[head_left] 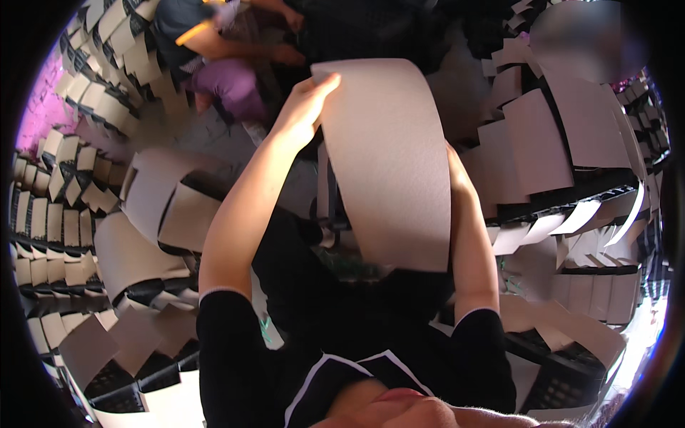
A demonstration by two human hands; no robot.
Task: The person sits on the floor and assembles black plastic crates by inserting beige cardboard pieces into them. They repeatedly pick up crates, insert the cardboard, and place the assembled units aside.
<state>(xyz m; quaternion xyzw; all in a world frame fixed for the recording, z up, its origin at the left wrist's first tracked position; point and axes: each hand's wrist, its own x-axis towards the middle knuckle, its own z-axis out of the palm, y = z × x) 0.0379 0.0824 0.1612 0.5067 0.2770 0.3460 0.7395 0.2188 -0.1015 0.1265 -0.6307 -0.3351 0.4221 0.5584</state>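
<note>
A large greyish-beige cardboard sheet [396, 164] is held up in front of me, slightly bowed. My left hand [310, 107] grips its upper left edge, the thumb lying on the near face and the other fingers behind. At the right edge is my right hand [460, 167], closed against the sheet; its fingers are mostly hidden behind the cardboard.
Racks of similar sheets stand on both sides, with a dark rack [571, 196] at right and curved sheets [146, 196] at left. Beyond, on the far left, a person in purple trousers [228, 85] sits or crouches, arms reaching toward a dark heap [357, 32].
</note>
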